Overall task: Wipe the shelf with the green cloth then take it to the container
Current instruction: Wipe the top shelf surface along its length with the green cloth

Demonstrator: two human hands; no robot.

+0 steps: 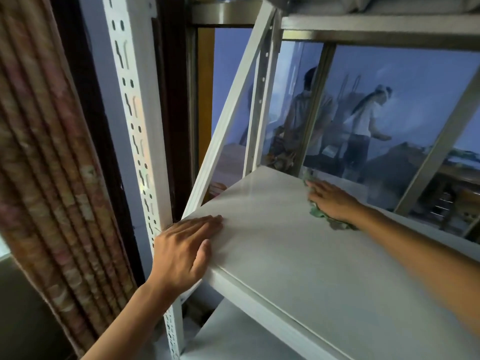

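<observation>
A white metal shelf [298, 255] stands before a window [389, 113], a patterned curtain [52, 165] at left. The green cloth [320, 214], bunched, runs from the shelf's back edge toward the front, under the flat-fingered right hand [332, 201]. The left hand [184, 250] rests flat on the front corner beside the slotted upright [140, 141]

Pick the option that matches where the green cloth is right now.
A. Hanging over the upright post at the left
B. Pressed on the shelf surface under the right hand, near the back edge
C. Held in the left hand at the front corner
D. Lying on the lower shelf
B: the right hand lies flat on the green cloth on the white shelf, while the left hand rests bare on the front corner.
</observation>
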